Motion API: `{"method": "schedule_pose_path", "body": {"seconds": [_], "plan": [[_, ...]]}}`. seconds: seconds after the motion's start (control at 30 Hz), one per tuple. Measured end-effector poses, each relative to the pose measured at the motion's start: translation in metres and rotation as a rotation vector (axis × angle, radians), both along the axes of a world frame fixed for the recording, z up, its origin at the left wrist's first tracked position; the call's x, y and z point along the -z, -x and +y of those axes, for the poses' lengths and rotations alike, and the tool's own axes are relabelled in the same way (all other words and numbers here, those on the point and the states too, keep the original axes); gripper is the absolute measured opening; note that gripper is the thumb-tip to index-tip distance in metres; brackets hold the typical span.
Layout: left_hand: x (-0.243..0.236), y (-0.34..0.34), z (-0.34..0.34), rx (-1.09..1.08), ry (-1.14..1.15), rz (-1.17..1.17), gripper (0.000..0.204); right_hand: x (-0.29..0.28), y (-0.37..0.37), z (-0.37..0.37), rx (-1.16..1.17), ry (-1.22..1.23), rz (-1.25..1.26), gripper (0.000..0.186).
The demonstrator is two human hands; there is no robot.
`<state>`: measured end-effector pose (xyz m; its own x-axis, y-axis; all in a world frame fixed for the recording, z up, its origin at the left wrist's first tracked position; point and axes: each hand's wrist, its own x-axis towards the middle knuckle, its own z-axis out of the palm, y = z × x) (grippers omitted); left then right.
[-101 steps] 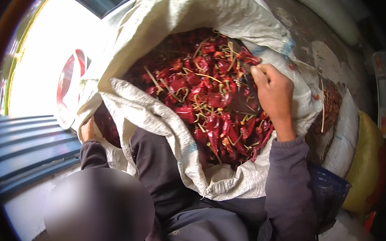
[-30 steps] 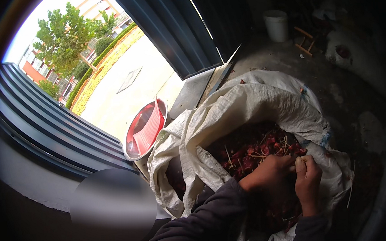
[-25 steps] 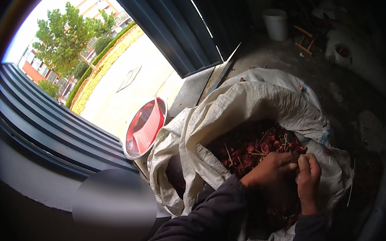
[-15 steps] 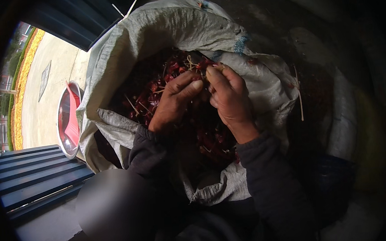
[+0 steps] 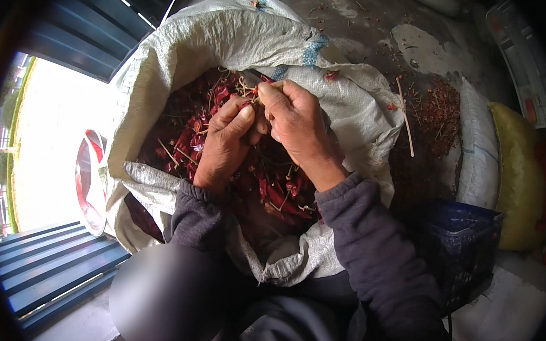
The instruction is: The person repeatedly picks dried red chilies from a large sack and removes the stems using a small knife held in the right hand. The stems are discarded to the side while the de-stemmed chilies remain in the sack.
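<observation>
Dried red chilies (image 5: 274, 192), many with pale stems, fill a large white woven sack (image 5: 226, 37) with its mouth folded back. Above them, my left hand (image 5: 226, 139) is closed, its thumb and fingers pinching a dried chili (image 5: 247, 102). Close against it, my right hand (image 5: 298, 121) is also closed, thumb and forefinger pinched at the stem end of that chili. The hands' fingertips nearly touch, and the fingers hide most of what they hold. Thin pale stems (image 5: 241, 83) stick up just beyond the fingertips.
To the right, a long pale stalk (image 5: 406, 117) lies by the sack's edge, with reddish scraps (image 5: 439, 105) on the floor. A blue plastic crate (image 5: 463, 223) and a yellow sack (image 5: 517, 175) stand farther right. A metal basin (image 5: 90, 183) sits left, near blue slatted panels (image 5: 58, 265).
The picture has brightened, and the view has shifted slightly, so the hands and sack appear farther left. Both hands keep their pinch close together over the chilies.
</observation>
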<state>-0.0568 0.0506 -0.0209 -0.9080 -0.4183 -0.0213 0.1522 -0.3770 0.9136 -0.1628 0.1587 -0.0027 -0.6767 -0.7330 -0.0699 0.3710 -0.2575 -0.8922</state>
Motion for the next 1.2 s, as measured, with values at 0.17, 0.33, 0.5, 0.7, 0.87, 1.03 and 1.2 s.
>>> {"method": "schedule_pose_path", "body": {"seconds": [0.17, 0.33, 0.5, 0.7, 0.87, 1.03, 1.2], "plan": [[-0.004, -0.001, 0.000, -0.034, 0.120, -0.087, 0.016, 0.003, 0.006, -0.001, 0.096, -0.086, 0.496, 0.025], [-0.017, -0.002, 0.009, -0.202, 0.755, -0.209, 0.012, 0.004, 0.003, 0.005, 0.342, -0.211, 1.245, 0.018], [-0.019, 0.000, 0.020, -0.418, 0.991, -0.220, 0.006, 0.007, -0.006, -0.006, 0.352, -0.219, 0.972, 0.020], [-0.005, 0.002, 0.011, -0.125, 0.038, 0.001, 0.013, 0.001, -0.011, -0.008, 0.093, 0.061, -0.080, 0.024], [0.004, -0.002, 0.010, -0.072, -0.114, 0.174, 0.015, -0.009, 0.021, -0.002, 0.196, 0.281, -0.269, 0.026], [0.009, 0.005, 0.013, -0.045, -0.179, 0.181, 0.016, -0.010, 0.042, 0.009, 0.298, 0.262, -0.182, 0.017], [0.012, 0.002, 0.009, -0.061, -0.135, 0.209, 0.019, -0.009, 0.047, 0.020, 0.369, 0.165, -0.042, 0.011]]}}
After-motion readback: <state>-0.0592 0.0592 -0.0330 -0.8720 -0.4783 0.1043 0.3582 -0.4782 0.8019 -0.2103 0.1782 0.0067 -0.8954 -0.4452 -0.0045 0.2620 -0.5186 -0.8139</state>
